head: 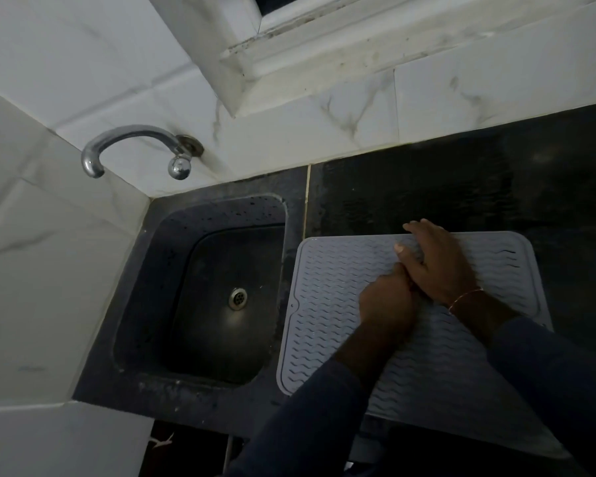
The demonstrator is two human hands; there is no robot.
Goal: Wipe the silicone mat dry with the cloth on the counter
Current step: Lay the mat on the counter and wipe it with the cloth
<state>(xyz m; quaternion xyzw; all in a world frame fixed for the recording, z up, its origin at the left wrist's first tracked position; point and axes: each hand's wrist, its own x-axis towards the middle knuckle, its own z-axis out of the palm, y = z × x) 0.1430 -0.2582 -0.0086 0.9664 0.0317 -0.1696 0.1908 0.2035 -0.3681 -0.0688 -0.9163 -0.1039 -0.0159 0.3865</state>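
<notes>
Grey silicone mat (341, 270) under both our hands

Our dark blue sleeves (307, 425) come up from the bottom of the frame. Our left hand (387, 304) sits on the mat's middle with its fingers curled under and its knuckles toward us; whether it grips anything we cannot tell. Our right hand (439, 263), a thin bracelet (465, 299) at the wrist, touches the left one and lies spread, fingers straight over the mat's far edge, thumb flat on the ridges. The mat, ribbed with wavy lines, lies on the black counter (461, 187) at centre right, just beside the sink (193, 215). That dark, squarish basin at centre left shows a round metal drain (238, 298) in its bottom and specks along its far rim. Farther up, at upper left, a curved chrome tap (131, 142) juts from white marbled tiles (289, 132), and a white window frame (289, 39) crosses the top.
</notes>
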